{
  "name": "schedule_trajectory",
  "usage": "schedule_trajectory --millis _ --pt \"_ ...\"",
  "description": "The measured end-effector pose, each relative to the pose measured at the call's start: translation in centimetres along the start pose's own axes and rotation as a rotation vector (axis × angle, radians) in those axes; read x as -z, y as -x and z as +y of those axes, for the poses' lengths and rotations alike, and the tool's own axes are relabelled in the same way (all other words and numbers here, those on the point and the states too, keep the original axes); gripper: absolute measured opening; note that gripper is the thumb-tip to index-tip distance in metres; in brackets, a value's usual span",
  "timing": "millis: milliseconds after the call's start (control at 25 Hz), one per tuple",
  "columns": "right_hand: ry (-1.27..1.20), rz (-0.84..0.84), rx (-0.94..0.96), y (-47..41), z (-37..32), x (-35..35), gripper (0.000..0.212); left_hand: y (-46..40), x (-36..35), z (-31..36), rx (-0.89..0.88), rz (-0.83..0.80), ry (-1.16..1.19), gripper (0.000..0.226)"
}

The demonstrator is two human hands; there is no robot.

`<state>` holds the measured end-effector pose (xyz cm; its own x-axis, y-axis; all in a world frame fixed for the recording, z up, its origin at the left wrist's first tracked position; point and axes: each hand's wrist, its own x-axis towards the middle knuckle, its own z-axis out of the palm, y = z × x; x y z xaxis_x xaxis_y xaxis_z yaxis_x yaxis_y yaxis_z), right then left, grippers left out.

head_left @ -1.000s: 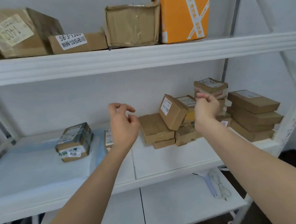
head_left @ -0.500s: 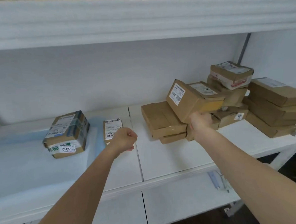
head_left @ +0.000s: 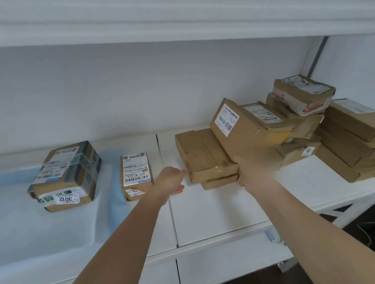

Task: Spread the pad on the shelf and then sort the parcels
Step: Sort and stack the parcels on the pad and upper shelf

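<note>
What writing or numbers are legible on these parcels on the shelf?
"3012": white sticker on the front of the tape-wrapped brown cardboard parcel at left.
"12Y4A-5525", uncertain: white label on the tilted brown cardboard box at the right hand.
All other labels, including the small flat parcel's: too blurred.

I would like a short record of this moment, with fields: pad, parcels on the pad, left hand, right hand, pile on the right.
pad: pale blue pad lies spread on the left part of the shelf
parcels on pad: taped parcel marked 3012; small labelled parcel at its right edge
left hand: left hand open, fingers reaching toward the flat brown boxes
right hand: right hand grips the tilted labelled box from below
pile on right: stacked brown parcels, unsorted
</note>
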<state>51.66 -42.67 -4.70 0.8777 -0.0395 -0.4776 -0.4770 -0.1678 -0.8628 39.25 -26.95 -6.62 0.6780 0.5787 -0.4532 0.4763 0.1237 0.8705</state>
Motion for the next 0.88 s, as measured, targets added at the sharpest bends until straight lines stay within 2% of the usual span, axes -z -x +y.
schedule_trajectory --millis 80,160,200,320,360,440,560,720,880 --pt "0.005 -0.078 -0.042 -1.1 1.4 -0.9 0.120 -0.8 -1.2 0.0 0.070 -0.052 0.154 0.046" --pt "0.032 -0.059 -0.030 -1.5 1.4 -1.1 0.105 -1.6 -2.4 0.2 0.117 -0.099 0.296 0.044" --pt "0.028 -0.053 -0.030 -1.9 1.2 -1.1 0.105 -1.9 -2.8 0.1 0.129 -0.112 0.352 0.042" --pt "0.038 -0.011 0.029 -4.2 1.1 -1.0 0.131 -2.6 -3.5 -0.1 0.131 -0.131 0.441 0.046" --pt "0.008 -0.003 0.055 -4.4 0.8 -1.0 0.129 -2.7 -3.4 -0.1 0.135 -0.132 0.465 0.046" --pt "-0.091 -0.001 0.125 -2.8 -0.6 -0.9 0.102 -2.8 -2.6 0.3 0.148 -0.101 0.519 0.044" --pt "-0.179 -0.016 0.139 -1.8 -1.7 -1.2 0.074 -2.6 -0.4 1.4 0.128 0.002 0.518 0.051" --pt "-0.186 -0.131 0.045 -0.7 -1.5 -2.8 0.057 -1.2 2.9 3.0 0.014 0.153 0.402 0.052" --pt "-0.194 -0.271 -0.083 0.5 -0.8 -4.6 0.035 0.2 6.4 3.9 -0.105 0.344 0.400 0.053"
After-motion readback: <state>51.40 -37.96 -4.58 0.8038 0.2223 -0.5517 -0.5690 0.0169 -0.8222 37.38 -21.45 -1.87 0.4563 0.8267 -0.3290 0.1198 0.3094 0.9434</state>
